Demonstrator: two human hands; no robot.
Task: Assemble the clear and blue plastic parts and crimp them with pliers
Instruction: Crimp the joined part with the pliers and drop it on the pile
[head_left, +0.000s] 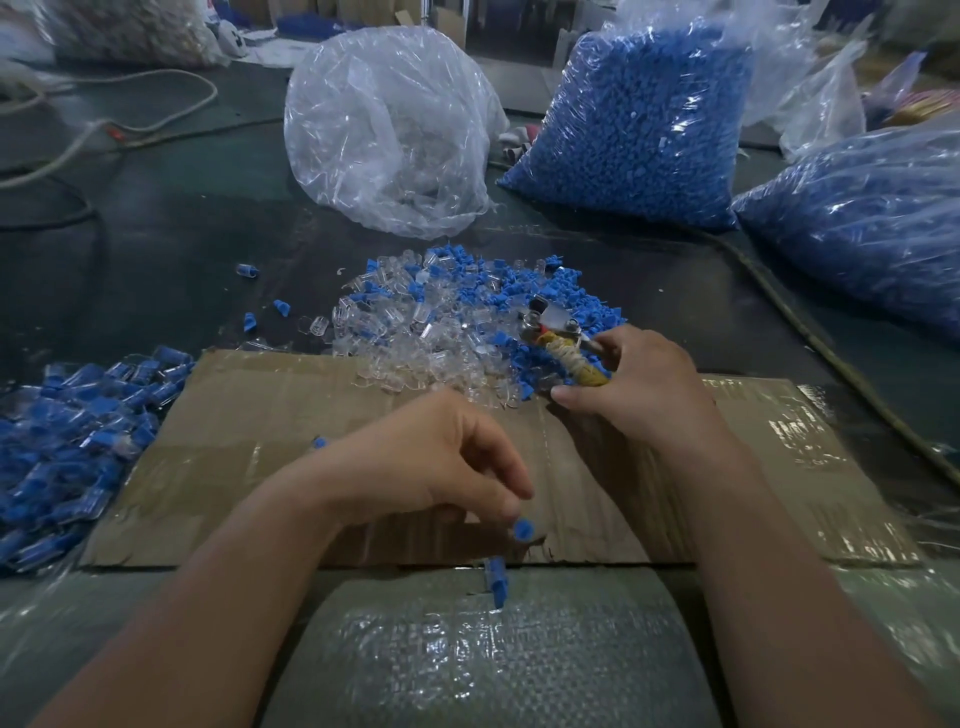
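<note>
A mixed heap of loose clear and blue plastic parts (447, 317) lies on the far edge of a flat cardboard sheet (291, 415). My right hand (644, 389) grips the wrapped handles of the pliers (558, 338), whose metal jaws lie on the heap. My left hand (436, 457) hovers over the cardboard's near edge and pinches a small blue part (523, 530) at its fingertips. Another blue piece (497, 579) sits just below, off the cardboard's edge. A pile of assembled blue-and-clear pieces (72, 441) lies at the left.
A clear bag of transparent parts (389, 130) stands behind the heap. Two bags of blue parts (639, 119) (862, 218) stand at the back right. Ropes and cables (104, 130) cross the dark table at left. A woven plastic sack (493, 654) covers my lap area.
</note>
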